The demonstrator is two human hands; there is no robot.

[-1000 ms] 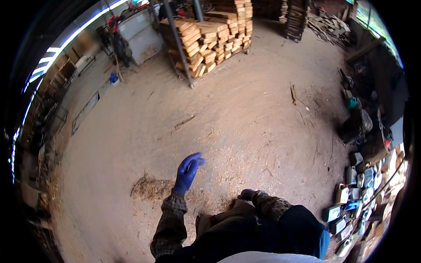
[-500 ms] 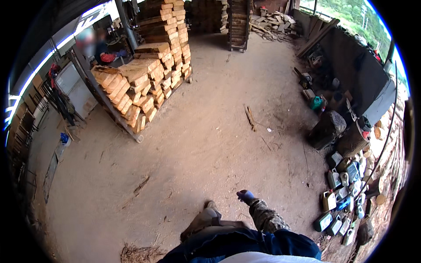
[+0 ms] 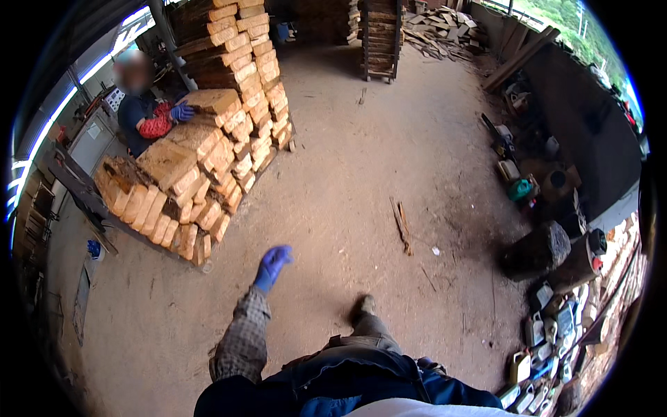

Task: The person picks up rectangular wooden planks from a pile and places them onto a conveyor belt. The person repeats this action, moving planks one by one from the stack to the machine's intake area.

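My left hand (image 3: pixel 272 267), in a blue-purple glove, reaches forward at the end of a checked sleeve (image 3: pixel 243 333). It holds nothing; its fingers are loosely bent and a little apart. Beyond it on the left stands a stack of sawn wood blocks (image 3: pixel 184 182) on a dark frame, and my hand does not touch it. Of my right arm, only a bit of sleeve (image 3: pixel 432 366) shows beside my body; the right hand is hidden. One of my boots (image 3: pixel 367 304) is on the dirt floor (image 3: pixel 333 208) ahead.
A co-worker with blue gloves (image 3: pixel 182 111) stands behind the stack. Plastic jugs (image 3: pixel 535 330) and a log stump (image 3: pixel 535 251) line the right side. Bark strips (image 3: pixel 401 229) lie on the floor. Farther back are a wheeled rack (image 3: pixel 381 45) and a scrap-wood heap (image 3: pixel 445 35).
My left hand has swung forward into view, while my right hand has dropped out of sight. The wood stack is closer. The co-worker now shows more fully, gloved hand at the blocks.
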